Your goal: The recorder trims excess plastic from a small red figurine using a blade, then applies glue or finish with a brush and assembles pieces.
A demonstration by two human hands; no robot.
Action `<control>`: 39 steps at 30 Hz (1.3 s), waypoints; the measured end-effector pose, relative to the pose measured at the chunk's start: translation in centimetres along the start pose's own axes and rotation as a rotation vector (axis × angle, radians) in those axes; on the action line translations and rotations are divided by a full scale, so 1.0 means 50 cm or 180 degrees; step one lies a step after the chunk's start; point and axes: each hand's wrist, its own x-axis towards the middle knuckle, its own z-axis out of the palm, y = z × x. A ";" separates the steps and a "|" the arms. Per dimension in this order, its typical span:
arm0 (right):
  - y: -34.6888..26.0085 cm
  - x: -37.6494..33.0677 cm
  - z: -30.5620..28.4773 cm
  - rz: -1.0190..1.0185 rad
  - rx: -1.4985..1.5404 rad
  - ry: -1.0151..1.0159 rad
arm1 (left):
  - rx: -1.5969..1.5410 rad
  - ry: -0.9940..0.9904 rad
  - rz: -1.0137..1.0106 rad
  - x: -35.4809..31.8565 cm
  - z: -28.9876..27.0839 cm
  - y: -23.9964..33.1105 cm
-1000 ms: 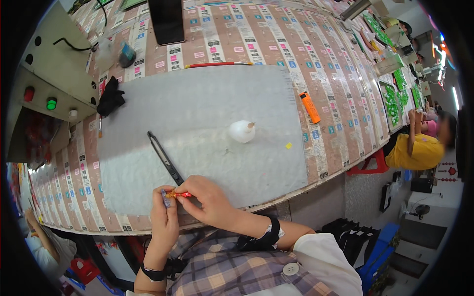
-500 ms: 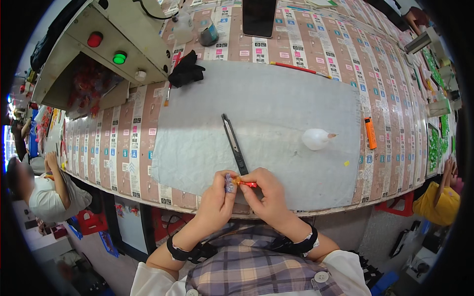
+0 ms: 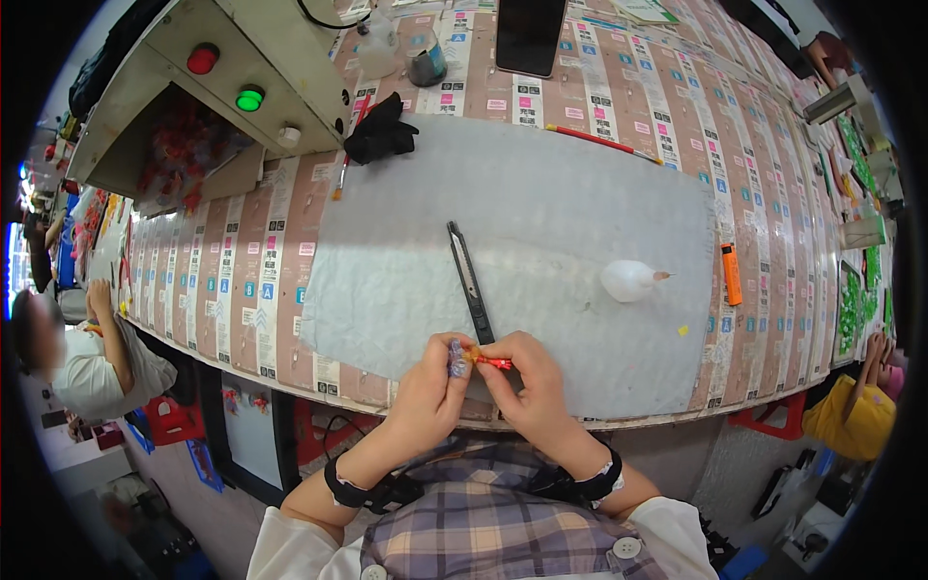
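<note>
Close to the table's front edge, my two hands meet around a small figurine-like piece point(image 3: 470, 357) with see-through purple, orange and red parts. My left hand point(image 3: 431, 385) is closed on its purple side. With thumb and fingertips, my right hand point(image 3: 527, 377) pinches the red and orange end. Fingers hide part of the piece, so its exact kind is unclear. Just beyond my fingertips, a black utility knife point(image 3: 469, 285) lies on a grey-white cloth point(image 3: 387, 242). A white squeeze bottle point(image 3: 630, 281) with a thin tip lies farther right on the cloth.
A beige box machine point(image 3: 290, 68) with red and green buttons stands at the far left. Nearby are a black cloth point(image 3: 384, 132) and a glass jar point(image 3: 425, 63). A red brush point(image 3: 604, 144), a phone point(image 3: 528, 37) and an orange stick point(image 3: 731, 275) lie around. People sit at both sides.
The view has shifted slightly, so the table things appear a little farther right. Both hands keep their hold on the small piece, with only slight finger movement.
</note>
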 end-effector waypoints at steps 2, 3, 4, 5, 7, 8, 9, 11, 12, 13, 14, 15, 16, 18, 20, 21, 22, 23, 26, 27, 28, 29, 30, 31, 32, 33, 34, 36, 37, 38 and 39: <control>-0.001 0.000 0.003 0.0039 0.0033 0.0023 | -0.0001 0.0021 -0.0003 -0.001 0.000 0.001; -0.002 0.001 0.003 0.0064 0.0042 0.0024 | 0.0017 0.0039 0.0007 -0.001 0.000 0.001; -0.002 0.002 0.002 0.0089 0.0036 0.0032 | 0.0024 0.0050 0.0029 -0.001 0.000 0.001; -0.004 0.002 0.002 0.0092 0.0021 0.0021 | 0.0026 0.0042 0.0015 -0.001 0.000 0.002; -0.005 0.001 0.002 0.0096 -0.0007 0.0002 | 0.0032 0.0027 -0.0011 -0.001 0.000 0.002; -0.005 0.001 0.002 0.0095 -0.0005 0.0004 | 0.0045 0.0035 0.0015 -0.001 0.000 0.001; -0.004 0.001 0.002 0.0095 -0.0003 0.0006 | 0.0059 0.0043 0.0040 -0.001 0.000 0.000; -0.003 0.001 0.003 0.0101 -0.0021 0.0011 | 0.0056 0.0042 0.0047 -0.001 0.001 -0.001; -0.003 0.000 0.003 0.0109 -0.0035 0.0011 | 0.0043 0.0035 0.0026 -0.001 0.001 -0.001; -0.004 0.001 0.002 0.0111 -0.0051 0.0011 | 0.0029 0.0031 0.0008 0.000 0.002 -0.001; -0.004 0.001 0.002 0.0113 -0.0059 0.0004 | 0.0032 0.0046 0.0028 0.000 0.002 -0.001; -0.004 0.002 0.002 0.0115 -0.0067 -0.0002 | 0.0034 0.0061 0.0047 0.001 0.003 -0.002; -0.004 0.001 0.002 0.0121 -0.0074 -0.0008 | 0.0036 0.0072 0.0064 0.000 0.003 -0.002; -0.004 0.002 0.003 0.0120 -0.0058 0.0004 | 0.0051 0.0067 0.0034 0.000 0.004 -0.004; -0.004 0.001 0.003 0.0120 -0.0057 0.0010 | 0.0057 0.0058 0.0019 0.000 0.004 -0.004; -0.005 0.002 0.003 0.0119 -0.0064 0.0009 | 0.0055 0.0053 0.0020 0.000 0.004 -0.003; -0.006 0.002 0.003 0.0117 -0.0070 0.0009 | 0.0056 0.0050 0.0022 0.000 0.003 -0.002; -0.006 0.002 0.003 0.0117 -0.0072 0.0006 | 0.0051 0.0047 0.0025 0.000 0.003 -0.002; -0.006 0.001 0.002 0.0117 -0.0082 0.0005 | 0.0037 0.0038 0.0040 0.000 0.003 -0.002; -0.005 0.001 0.003 0.0115 -0.0087 0.0008 | 0.0032 0.0038 0.0049 0.000 0.003 -0.003; -0.005 0.001 0.003 0.0115 -0.0090 0.0009 | 0.0028 0.0038 0.0054 0.000 0.003 -0.004; -0.005 0.000 0.003 0.0119 -0.0089 0.0014 | 0.0030 0.0046 0.0057 0.000 0.003 -0.004; -0.005 0.001 0.003 0.0123 -0.0089 0.0018 | 0.0033 0.0055 0.0061 0.000 0.003 -0.005; -0.005 0.001 0.004 0.0128 -0.0090 0.0025 | 0.0035 0.0061 0.0067 0.000 0.004 -0.005; -0.005 0.001 0.004 0.0124 -0.0086 0.0027 | 0.0028 0.0063 0.0065 0.000 0.004 -0.005; -0.005 0.001 0.004 0.0121 -0.0083 0.0029 | 0.0021 0.0064 0.0064 0.000 0.004 -0.004; -0.005 0.001 0.004 0.0116 -0.0077 0.0031 | 0.0017 0.0067 0.0063 0.000 0.004 -0.003; -0.005 0.001 0.004 0.0114 -0.0080 0.0034 | 0.0019 0.0038 0.0055 0.001 0.003 -0.003; -0.005 0.001 0.004 0.0112 -0.0080 0.0031 | 0.0020 0.0027 0.0049 0.001 0.002 -0.003; -0.005 0.002 0.004 0.0110 -0.0073 0.0027 | 0.0028 0.0042 0.0072 0.000 0.002 -0.004; -0.005 0.002 0.004 0.0109 -0.0067 0.0023 | 0.0036 0.0057 0.0096 0.000 0.003 -0.007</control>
